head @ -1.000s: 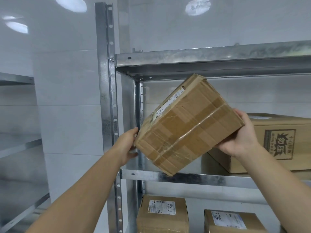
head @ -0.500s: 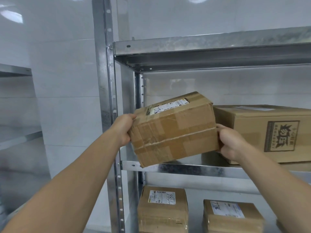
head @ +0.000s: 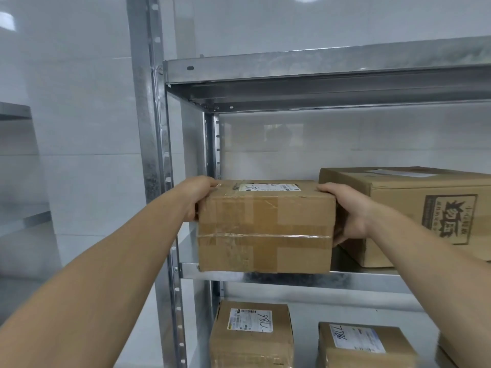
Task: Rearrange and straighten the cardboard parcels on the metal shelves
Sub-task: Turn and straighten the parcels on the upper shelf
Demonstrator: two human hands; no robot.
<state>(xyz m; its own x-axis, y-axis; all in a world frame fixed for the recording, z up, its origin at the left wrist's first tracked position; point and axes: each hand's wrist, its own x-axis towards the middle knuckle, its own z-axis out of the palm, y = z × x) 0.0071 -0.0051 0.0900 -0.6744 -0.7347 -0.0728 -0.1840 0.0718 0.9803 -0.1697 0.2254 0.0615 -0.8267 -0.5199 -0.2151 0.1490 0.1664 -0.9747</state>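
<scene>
On the middle shelf (head: 366, 280), at its 9 o'clock end, the taped parcel (head: 265, 227) sits level, its bottom front edge right on the shelf lip. Whether its full weight is down, I can't tell from here.

Your left hand (head: 198, 197) is on the top left corner and your right hand (head: 348, 211) cups the right end. Fingers (head: 210, 181) are curled and clamped on the cardboard on both sides, nothing loose. That end-to-end grip makes sense: it gives you control of the twist, so you can square the box to the shelf edge.

At 9 o'clock the upright post (head: 148, 155) stands just beside your left hand, and at 3 o'clock the printed carton (head: 430, 208) is near, with your right hand filling the gap between the two boxes. Tight slot, so mind those knuckles if you push back.

The long axis runs 9 to 3, parallel to the shelf lip. The broad taped face looks straight at you, and the shipping label (head: 267, 187) faces up with its length along that same line. At 6 o'clock, one level down, two labelled parcels (head: 252, 338) stand side by side, apart from each other.

I'd say this one is close to placed.
</scene>
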